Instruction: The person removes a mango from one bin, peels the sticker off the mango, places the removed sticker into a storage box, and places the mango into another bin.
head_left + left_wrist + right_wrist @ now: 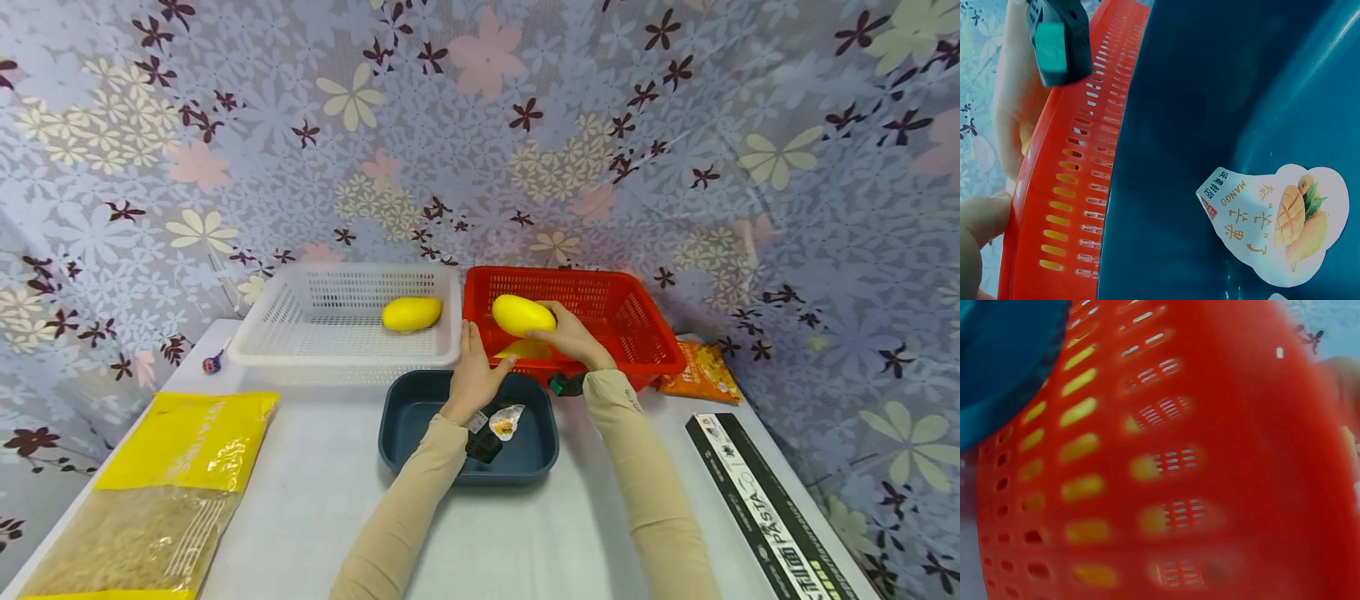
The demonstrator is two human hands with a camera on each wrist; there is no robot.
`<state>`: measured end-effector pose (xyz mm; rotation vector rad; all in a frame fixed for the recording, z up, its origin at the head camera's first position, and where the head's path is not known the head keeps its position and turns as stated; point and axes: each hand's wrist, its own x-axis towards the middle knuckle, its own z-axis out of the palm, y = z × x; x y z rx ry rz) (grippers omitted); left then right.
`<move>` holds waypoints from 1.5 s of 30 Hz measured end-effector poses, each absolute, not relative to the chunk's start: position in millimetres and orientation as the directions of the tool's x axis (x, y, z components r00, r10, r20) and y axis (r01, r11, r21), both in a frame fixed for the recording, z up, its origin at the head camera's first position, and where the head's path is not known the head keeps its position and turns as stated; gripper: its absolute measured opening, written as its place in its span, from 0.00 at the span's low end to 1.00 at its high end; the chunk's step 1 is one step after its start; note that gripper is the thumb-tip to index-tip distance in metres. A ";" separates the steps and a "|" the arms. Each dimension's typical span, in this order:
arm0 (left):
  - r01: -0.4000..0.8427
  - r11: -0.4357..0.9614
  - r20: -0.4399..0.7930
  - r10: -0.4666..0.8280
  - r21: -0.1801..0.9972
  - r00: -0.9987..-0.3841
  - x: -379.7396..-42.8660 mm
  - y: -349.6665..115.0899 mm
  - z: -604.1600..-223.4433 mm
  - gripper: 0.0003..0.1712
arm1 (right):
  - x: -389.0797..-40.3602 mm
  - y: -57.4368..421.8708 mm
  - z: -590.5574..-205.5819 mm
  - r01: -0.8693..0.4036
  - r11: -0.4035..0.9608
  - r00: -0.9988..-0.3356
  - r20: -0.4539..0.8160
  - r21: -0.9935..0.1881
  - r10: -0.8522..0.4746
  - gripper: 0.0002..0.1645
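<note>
My right hand (572,337) grips a yellow mango (523,316) above the red basket (652,333), fingers and thumb round its right end. Below it a second mango (528,349) lies in that basket, partly hidden by the front wall. My left hand (474,373) reaches over the dark blue tray (390,433), its fingers extended toward where the red and white baskets meet. In the left wrist view the left thumb (988,215) lies right at the red rim. Another mango (411,314) rests in the white basket (300,362).
Inside the blue tray lies a mango-printed label (1300,228). A yellow bag of grain-like food (172,467) lies on the left, with a wrapped lollipop (212,364) behind it. On the right are an orange packet (701,371) and a long pasta box (765,508). Floral cloth (480,167) hangs behind.
</note>
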<state>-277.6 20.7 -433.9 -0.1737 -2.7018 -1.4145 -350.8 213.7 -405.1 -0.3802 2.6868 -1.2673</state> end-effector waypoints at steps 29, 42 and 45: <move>0.128 0.565 0.119 0.053 0.815 -0.992 -277.5 20.7 -432.2 0.52 | -359.6 201.4 -409.8 -0.197 0.622 -0.958 0.014 -0.757 -0.286 0.43; 0.135 0.554 0.123 0.059 0.822 -0.991 -278.7 20.7 -431.7 0.52 | -346.3 209.1 -402.2 -0.226 0.584 -0.957 0.066 -0.779 -0.283 0.43; 0.128 0.547 0.115 0.058 0.828 -0.992 -278.9 20.3 -432.3 0.52 | -340.1 210.8 -400.3 -0.242 0.566 -0.952 0.080 -0.788 -0.295 0.42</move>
